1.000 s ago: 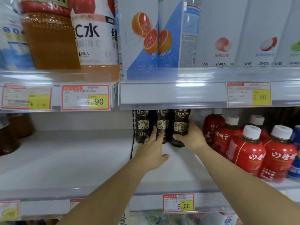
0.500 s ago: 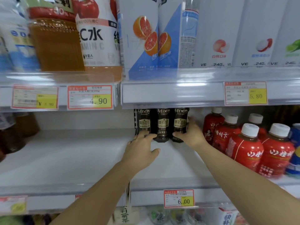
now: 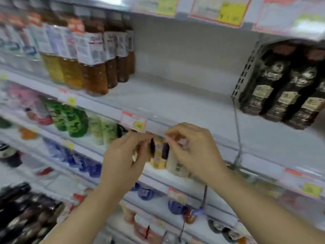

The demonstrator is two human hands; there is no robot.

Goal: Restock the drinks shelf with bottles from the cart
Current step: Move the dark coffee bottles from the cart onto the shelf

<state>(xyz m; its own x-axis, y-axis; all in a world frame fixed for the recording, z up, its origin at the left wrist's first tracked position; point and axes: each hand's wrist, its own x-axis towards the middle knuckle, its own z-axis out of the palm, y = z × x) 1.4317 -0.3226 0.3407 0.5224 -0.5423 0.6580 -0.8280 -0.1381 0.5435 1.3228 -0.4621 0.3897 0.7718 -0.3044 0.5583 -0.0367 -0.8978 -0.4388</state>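
Bottles of dark coffee with gold labels (image 3: 281,88) sat well apart from our left hand (image 3: 123,159) and right hand (image 3: 195,154). Both hung curled, fingertips nearly meeting, at the white shelf (image 3: 175,103). Pinching anything? Too blurred to tell. The bottles stood packed beside a grey perforated divider (image 3: 246,67), holding their lane, we judged.

We're in bright, even store light here, heavy motion blur smearing the bottles (image 3: 91,64) and price tags (image 3: 133,120), edges bowing wide-angle.
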